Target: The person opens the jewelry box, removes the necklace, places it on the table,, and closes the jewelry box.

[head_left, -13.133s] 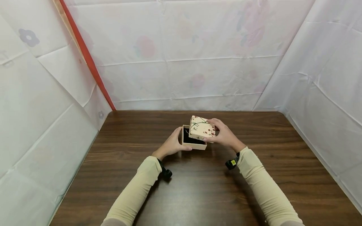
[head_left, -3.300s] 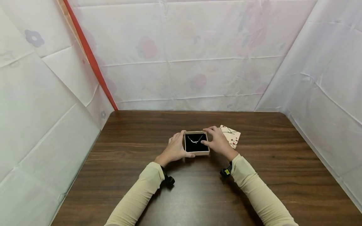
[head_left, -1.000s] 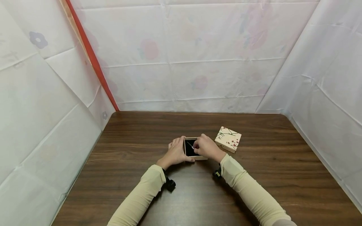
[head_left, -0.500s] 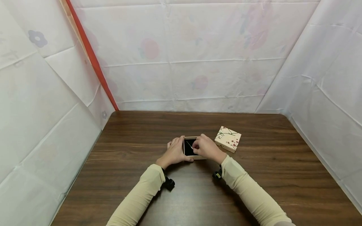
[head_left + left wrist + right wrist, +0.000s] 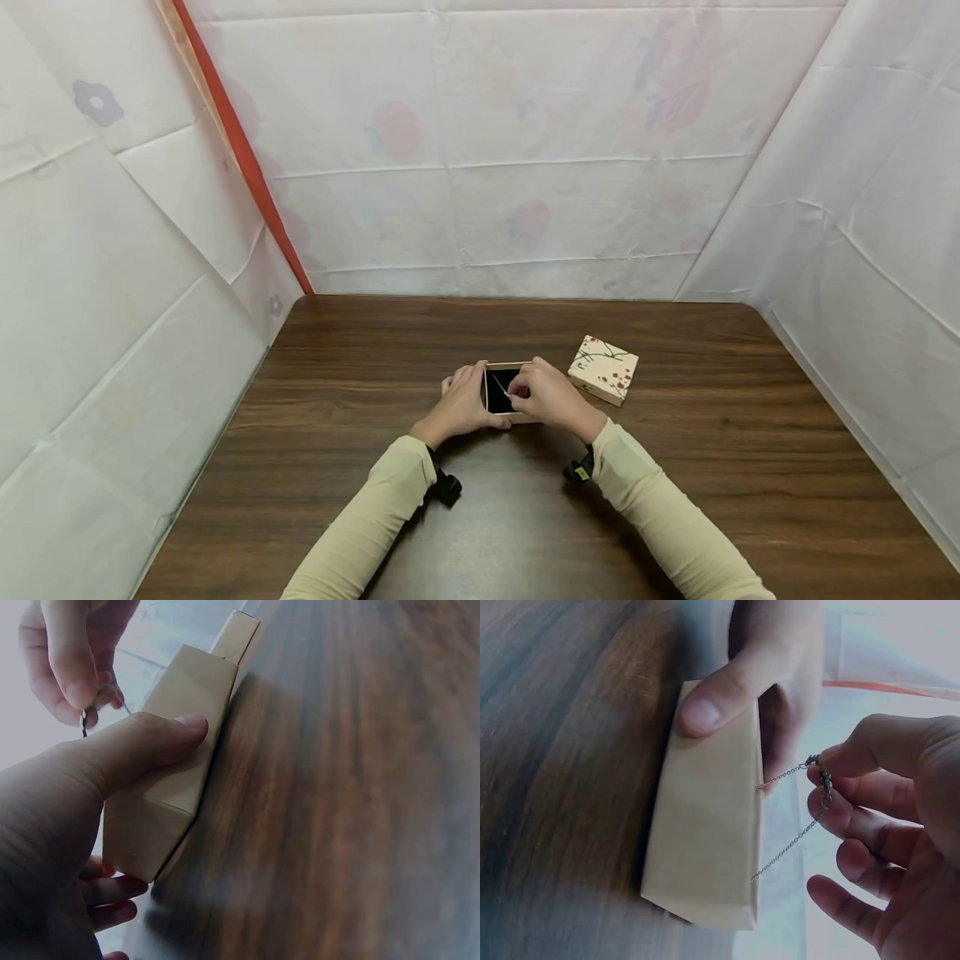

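Observation:
An uncovered cream jewellery box [image 5: 527,418] with a black lining sits on the table. My left hand [image 5: 461,402] grips its left side, the thumb on the front wall and the fingers round the back. Above the lining, my right hand [image 5: 550,395] pinches a silver necklace [image 5: 826,787] between thumb and index finger. In the right wrist view two strands of its chain run taut from my fingertips down over the rim of the box [image 5: 705,810]. The chain's lower ends are hidden inside. Right of the box lies the lid [image 5: 603,367], patterned with red blossoms and green branches.
The brown wood-grain table [image 5: 360,350] extends all round the box. Pale printed cloth [image 5: 480,208] hangs behind it and at both sides, with a red strip [image 5: 247,167] at the left corner. The lid stands close to my right hand.
Since the earliest frame the lid has come off and been set down at the right. My right hand then took hold of the necklace; over the last second hands and box shift slightly left.

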The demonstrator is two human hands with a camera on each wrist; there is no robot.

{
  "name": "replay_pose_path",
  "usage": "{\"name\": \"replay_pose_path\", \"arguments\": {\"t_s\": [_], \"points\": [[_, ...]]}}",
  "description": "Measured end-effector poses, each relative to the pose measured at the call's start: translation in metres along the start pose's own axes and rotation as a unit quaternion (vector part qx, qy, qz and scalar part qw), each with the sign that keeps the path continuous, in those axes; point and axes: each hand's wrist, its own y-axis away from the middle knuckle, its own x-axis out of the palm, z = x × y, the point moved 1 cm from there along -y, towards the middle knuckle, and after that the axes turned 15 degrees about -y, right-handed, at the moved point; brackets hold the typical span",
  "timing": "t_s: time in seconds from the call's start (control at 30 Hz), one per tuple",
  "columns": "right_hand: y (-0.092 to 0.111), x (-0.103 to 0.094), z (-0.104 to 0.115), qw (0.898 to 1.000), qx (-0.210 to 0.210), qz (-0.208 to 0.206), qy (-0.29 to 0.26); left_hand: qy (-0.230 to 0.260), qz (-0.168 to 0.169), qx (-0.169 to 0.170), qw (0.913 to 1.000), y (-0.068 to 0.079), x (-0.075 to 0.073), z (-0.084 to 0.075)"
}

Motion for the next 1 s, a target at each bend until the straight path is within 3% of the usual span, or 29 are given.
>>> {"name": "replay_pose_path", "arguments": {"t_s": [0.3, 0.67, 1.0], "points": [[0.008, -0.008, 0.014, 1.0, -0.015, -0.004, -0.014, 0.002, 0.001, -0.003, 1.0, 0.0, -0.002, 0.001], [0.018, -0.016, 0.036, 0.998, -0.062, -0.006, -0.025, 0.01, -0.001, -0.003, 0.9999, 0.0, -0.004, 0.006], [0.028, -0.022, 0.048, 0.992, -0.113, -0.034, -0.032, 0.007, 0.002, -0.003, 1.0, -0.001, -0.005, 0.008]]}}
